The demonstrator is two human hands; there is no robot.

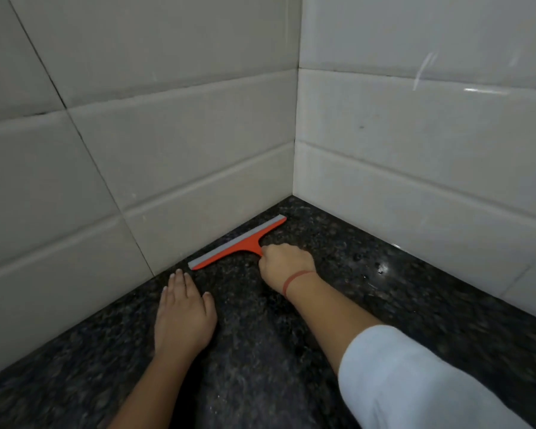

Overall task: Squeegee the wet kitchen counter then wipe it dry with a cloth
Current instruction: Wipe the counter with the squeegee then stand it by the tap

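An orange squeegee (236, 243) with a grey rubber blade lies along the foot of the left tiled wall, on the dark speckled granite counter (338, 258). My right hand (285, 263) is shut on its handle, which is hidden inside the fist; a red thread band circles that wrist. My left hand (183, 317) lies flat, palm down, on the counter just in front of the blade's left end, fingers together and holding nothing. Wet glints show on the counter to the right. No cloth is in view.
White tiled walls (167, 134) meet in a corner (293, 193) just beyond the squeegee's right end, boxing the counter in at the back and right. My white sleeve (415, 382) covers the lower right of the view.
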